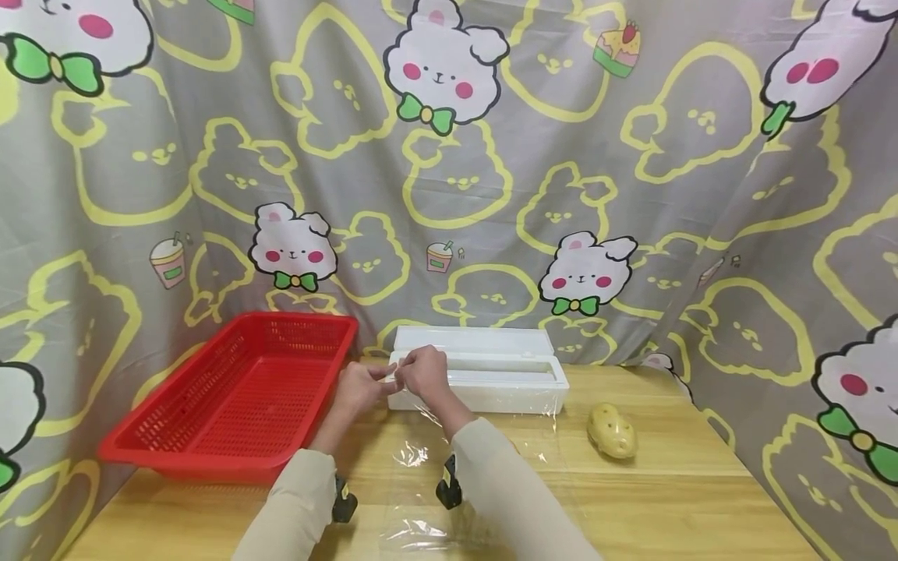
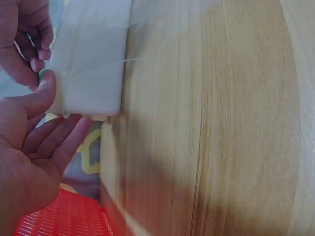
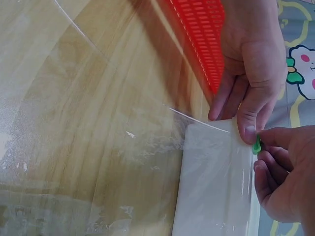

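Nearest the camera are two pale sleeves, the left sleeve (image 1: 291,499) and the right sleeve (image 1: 515,499), each with a black wrist device at its cuff: the left wrist device (image 1: 344,500) and the right wrist device (image 1: 449,483). The right hand (image 1: 424,372) has its thumb and forefinger pinched on a small green piece (image 3: 256,143), which sits at the left end of the white box (image 1: 484,399), by its long upper edge. The left hand (image 1: 359,389) faces it: the thumb touches the edge right beside the green piece, while the other fingers, nearly straight and set apart from the thumb, touch the end of the box.

The white box lies lengthwise near the back of the wooden table (image 1: 666,499), its lid (image 1: 473,340) raised along the far side. Clear film (image 1: 414,522) hangs over its front and spreads across the table toward the person, shiny and creased in places.

To the left of the box, just beside the left hand, stands a red basket (image 1: 203,461) with slotted walls. A potato (image 1: 612,431) lies on the table to the right of the box, apart from it. Behind everything hangs a grey curtain (image 1: 210,101) printed with yellow outlines and white cartoon animals in green bows.
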Demonstrator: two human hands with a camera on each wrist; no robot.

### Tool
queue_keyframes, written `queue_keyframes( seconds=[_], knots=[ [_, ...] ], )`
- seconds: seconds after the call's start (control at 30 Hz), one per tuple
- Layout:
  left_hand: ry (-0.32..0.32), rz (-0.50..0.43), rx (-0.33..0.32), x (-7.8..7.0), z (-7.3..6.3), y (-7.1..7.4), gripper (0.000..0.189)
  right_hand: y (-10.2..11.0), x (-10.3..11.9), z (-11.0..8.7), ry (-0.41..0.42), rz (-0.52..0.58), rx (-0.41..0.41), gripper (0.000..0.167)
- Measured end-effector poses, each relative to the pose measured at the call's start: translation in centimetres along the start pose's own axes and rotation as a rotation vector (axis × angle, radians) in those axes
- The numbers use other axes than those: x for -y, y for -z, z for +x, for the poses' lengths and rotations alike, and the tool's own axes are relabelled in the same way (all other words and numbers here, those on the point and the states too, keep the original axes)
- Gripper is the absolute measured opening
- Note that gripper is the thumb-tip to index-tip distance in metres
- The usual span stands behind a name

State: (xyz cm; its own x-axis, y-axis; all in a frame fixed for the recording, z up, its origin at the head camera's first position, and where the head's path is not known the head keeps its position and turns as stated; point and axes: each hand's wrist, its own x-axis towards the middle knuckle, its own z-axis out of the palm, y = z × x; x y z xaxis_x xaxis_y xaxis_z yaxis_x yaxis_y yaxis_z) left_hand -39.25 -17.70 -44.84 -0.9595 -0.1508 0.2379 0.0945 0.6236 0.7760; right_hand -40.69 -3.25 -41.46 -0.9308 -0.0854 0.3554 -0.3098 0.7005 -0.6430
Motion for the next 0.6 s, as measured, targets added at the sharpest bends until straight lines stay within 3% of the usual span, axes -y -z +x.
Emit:
queue_keyframes(
  seconds=[0.6],
  knots=[
    [0.021,-0.032,0.029,-0.1,0.1,0.4,0.043,1.5,-0.5,0.2,-0.048,-0.037,0.058,0.007]
  ],
)
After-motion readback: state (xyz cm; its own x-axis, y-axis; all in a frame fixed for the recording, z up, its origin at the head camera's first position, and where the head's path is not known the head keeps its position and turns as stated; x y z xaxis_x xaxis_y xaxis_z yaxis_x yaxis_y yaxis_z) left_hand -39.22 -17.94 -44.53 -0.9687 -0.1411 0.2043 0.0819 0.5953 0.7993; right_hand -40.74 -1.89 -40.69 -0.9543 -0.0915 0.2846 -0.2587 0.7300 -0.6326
